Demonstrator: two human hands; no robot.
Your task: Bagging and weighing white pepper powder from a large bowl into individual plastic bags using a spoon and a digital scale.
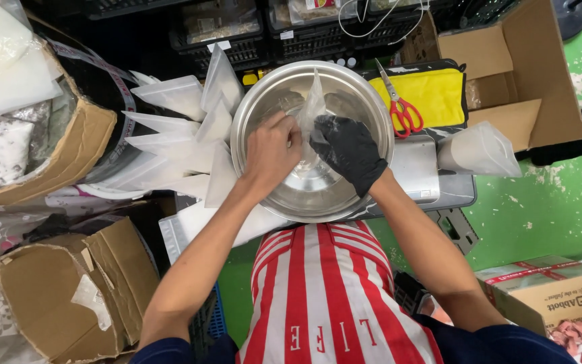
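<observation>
Both hands over steel bowl (264, 114): bare left hand (272, 152) and black-gloved right hand (347, 149) each pinch clear plastic pouch (312, 108), held upright.

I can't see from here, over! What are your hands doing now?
Left hand bare, right hand black-gloved, both gripping a clear plastic pouch. Pouch upright inside the steel bowl. Red scissors off to the side, nothing blocking.

Bright, even light (bowl (312, 195) glare), edges warped
</observation>
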